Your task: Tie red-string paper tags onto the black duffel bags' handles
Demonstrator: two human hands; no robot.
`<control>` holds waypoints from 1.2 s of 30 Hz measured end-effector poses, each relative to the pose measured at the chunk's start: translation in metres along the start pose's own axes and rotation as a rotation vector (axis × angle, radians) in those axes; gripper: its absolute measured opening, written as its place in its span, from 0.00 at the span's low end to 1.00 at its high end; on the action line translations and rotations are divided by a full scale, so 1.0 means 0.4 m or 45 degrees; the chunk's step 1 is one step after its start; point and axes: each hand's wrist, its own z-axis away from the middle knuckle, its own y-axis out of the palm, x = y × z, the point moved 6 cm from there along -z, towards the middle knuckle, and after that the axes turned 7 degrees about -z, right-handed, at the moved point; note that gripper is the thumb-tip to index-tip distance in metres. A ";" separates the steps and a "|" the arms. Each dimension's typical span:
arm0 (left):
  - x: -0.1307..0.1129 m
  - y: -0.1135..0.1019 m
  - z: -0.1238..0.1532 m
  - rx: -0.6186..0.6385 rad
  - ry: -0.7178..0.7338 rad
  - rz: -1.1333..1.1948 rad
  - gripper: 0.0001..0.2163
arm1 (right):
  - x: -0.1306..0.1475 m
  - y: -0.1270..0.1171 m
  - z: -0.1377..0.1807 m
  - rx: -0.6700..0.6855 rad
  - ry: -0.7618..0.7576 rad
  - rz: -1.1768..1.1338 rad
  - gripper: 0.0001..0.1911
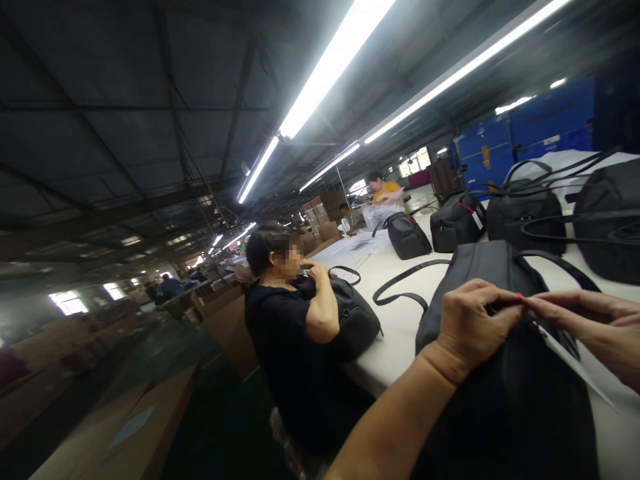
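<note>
A black bag [505, 400] stands on the white table [395, 333] right in front of me, its strap looping out to the left. My left hand [475, 327] rests on the bag's top with fingers curled and pinched on a small part there. My right hand [595, 327] meets it from the right, fingertips pinched together on a small red piece [521, 298] at the same spot. A white hang tag [575, 367] trails down from under the right hand.
A seated person in dark clothes [290, 340] works on another black bag [353, 320] at the table's left edge. Several more black bags [525, 213] line the far side. A person in yellow [385, 192] stands further back. Cardboard boxes [120, 427] fill the floor at left.
</note>
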 end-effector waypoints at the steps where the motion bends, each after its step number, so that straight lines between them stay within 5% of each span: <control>1: 0.000 0.000 0.000 0.004 -0.006 -0.007 0.05 | 0.009 0.003 0.001 0.045 0.063 -0.017 0.31; 6: -0.002 -0.001 -0.002 0.020 -0.028 -0.061 0.03 | 0.041 0.010 -0.001 0.162 0.199 -0.117 0.29; 11: 0.007 -0.002 -0.005 0.067 -0.173 -0.007 0.03 | 0.062 0.012 -0.008 0.178 0.043 -0.296 0.19; 15: 0.029 -0.007 -0.008 0.110 -0.356 0.145 0.03 | 0.092 0.051 -0.011 0.483 -0.172 -0.425 0.16; 18: 0.043 -0.006 -0.015 0.147 -0.413 0.265 0.05 | 0.082 0.075 -0.025 0.630 -0.146 -0.519 0.16; 26: 0.042 0.018 -0.012 0.368 -0.462 0.449 0.08 | 0.053 0.075 -0.039 0.581 -0.035 -0.812 0.19; 32: 0.044 0.015 -0.013 0.337 -0.424 0.419 0.07 | 0.038 0.072 -0.030 0.589 0.051 -0.848 0.21; 36: 0.042 0.010 -0.017 0.283 -0.387 0.368 0.04 | 0.055 0.073 -0.028 0.581 -0.079 -0.698 0.18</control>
